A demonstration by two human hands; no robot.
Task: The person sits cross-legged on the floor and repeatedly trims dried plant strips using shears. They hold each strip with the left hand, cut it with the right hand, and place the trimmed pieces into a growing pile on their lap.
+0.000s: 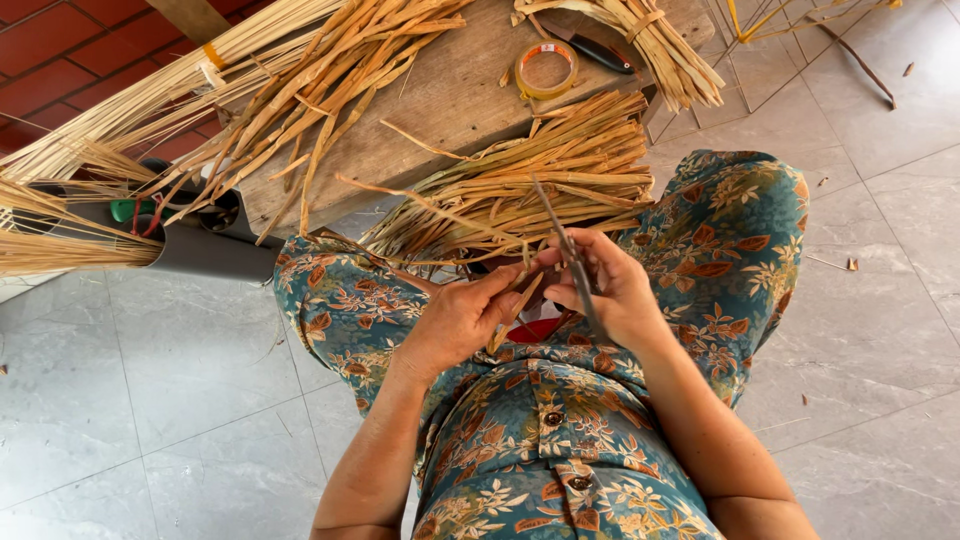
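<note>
My left hand [462,318] pinches a thin tan reed strip [512,305] over my lap. My right hand [610,290] grips a slim dark blade-like tool [560,228] that points up and away, its edge against the same strip. Both hands meet close together above my knees. Just beyond them a pile of split reed strips [560,175] lies on the near edge of the wooden board [440,100].
More long reeds [330,70] fan across the board. A tape roll [547,68] and a dark-handled knife [600,50] lie at the far side beside a tied bundle [660,45]. Grey pipes [190,245] holding straw sit left. A thin wire frame [760,40] stands on the tiles.
</note>
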